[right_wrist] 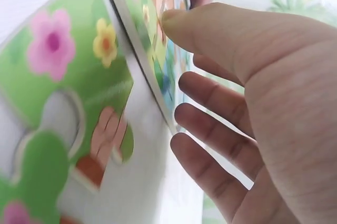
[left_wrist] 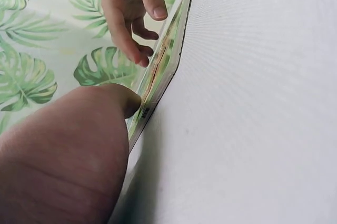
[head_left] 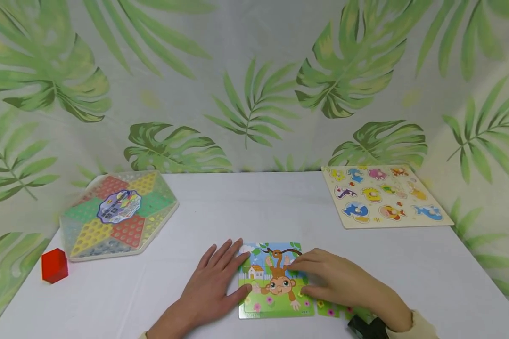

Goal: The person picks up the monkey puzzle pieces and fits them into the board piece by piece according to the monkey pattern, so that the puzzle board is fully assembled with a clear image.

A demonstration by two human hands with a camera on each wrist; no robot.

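Note:
A square jigsaw puzzle (head_left: 275,303) lies on the white table, its picture a monkey hanging from a branch beside a small house. My left hand (head_left: 214,285) rests along the puzzle's left side, fingers extended and thumb on its lower left part. Over the right side is my right hand (head_left: 337,278), its fingers loosely bent and fingertips at the picture. In the right wrist view its thumb reaches over the puzzle face (right_wrist: 145,34) and the other fingers are spread. Loose green puzzle pieces (head_left: 328,308) with flowers lie just right of the puzzle, partly under the right forearm.
A hexagonal Chinese checkers board (head_left: 154,235) lies at the left, with a red block (head_left: 54,266) beside it. At the back right lies a wooden sea-animal peg puzzle (head_left: 375,221). A black object (head_left: 366,328) is by the right wrist. Leaf-patterned cloth (head_left: 254,155) hangs behind.

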